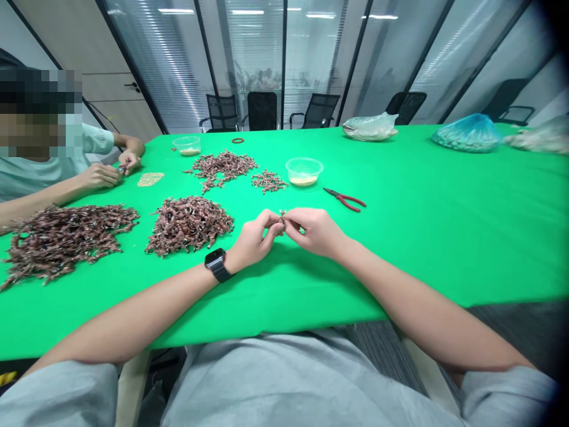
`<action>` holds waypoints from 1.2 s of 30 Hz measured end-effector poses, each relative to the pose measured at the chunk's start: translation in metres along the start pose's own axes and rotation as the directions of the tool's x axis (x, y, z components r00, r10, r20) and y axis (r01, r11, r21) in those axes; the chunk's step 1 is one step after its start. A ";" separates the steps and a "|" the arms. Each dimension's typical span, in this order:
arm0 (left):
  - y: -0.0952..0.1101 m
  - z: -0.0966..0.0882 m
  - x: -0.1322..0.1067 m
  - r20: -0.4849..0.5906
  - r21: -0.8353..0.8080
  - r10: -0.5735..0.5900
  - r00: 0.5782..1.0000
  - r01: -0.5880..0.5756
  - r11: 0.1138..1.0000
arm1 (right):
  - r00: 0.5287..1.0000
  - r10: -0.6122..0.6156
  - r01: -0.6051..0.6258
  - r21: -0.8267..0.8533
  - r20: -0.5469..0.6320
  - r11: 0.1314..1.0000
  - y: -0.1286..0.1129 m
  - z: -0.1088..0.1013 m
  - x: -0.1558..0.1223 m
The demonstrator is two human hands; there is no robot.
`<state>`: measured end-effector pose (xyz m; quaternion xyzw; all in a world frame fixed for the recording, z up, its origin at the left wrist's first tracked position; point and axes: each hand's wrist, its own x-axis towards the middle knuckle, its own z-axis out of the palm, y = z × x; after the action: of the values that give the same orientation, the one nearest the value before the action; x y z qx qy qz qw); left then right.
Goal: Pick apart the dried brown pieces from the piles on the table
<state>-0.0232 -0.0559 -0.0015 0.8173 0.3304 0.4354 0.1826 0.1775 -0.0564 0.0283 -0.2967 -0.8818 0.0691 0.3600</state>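
My left hand (pixel 254 240) and my right hand (pixel 313 230) meet above the green table (pixel 444 225), both pinching one small brown-and-silver piece (pixel 282 217) between fingertips. A black watch (pixel 217 264) sits on my left wrist. A heap of the same brown pieces (pixel 189 224) lies just left of my left hand. A smaller heap (pixel 269 181) lies beyond my hands.
Red-handled pliers (pixel 347 200) lie right of a clear bowl (pixel 304 171). More heaps (pixel 62 237) (pixel 222 166) lie to the left and farther back. A person at the left works with both hands (pixel 111 172). Plastic bags (pixel 466 133) (pixel 370 127) rest at the far edge.
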 end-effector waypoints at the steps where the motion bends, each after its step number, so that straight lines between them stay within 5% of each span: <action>1: 0.000 0.000 0.000 0.003 -0.007 0.001 1.000 -0.001 1.000 | 1.000 -0.018 0.018 -0.029 0.002 0.999 0.001 0.000 0.000; 27: 0.000 -0.002 -0.003 0.049 -0.037 0.037 0.998 -0.035 0.999 | 0.995 -0.067 0.077 -0.133 0.075 0.988 -0.001 -0.006 -0.001; 31: -0.002 -0.002 -0.003 0.070 -0.010 0.074 0.995 -0.073 0.997 | 0.997 -0.018 0.021 -0.028 0.070 0.999 -0.004 -0.005 -0.001; 36: -0.003 -0.006 -0.001 0.078 0.098 0.164 0.983 -0.172 0.980 | 0.971 0.217 -0.236 0.299 0.097 0.925 -0.011 -0.005 0.003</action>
<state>-0.0301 -0.0542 -0.0006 0.8654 0.2760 0.4026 0.1136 0.1739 -0.0636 0.0377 -0.3344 -0.8309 0.2560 0.3637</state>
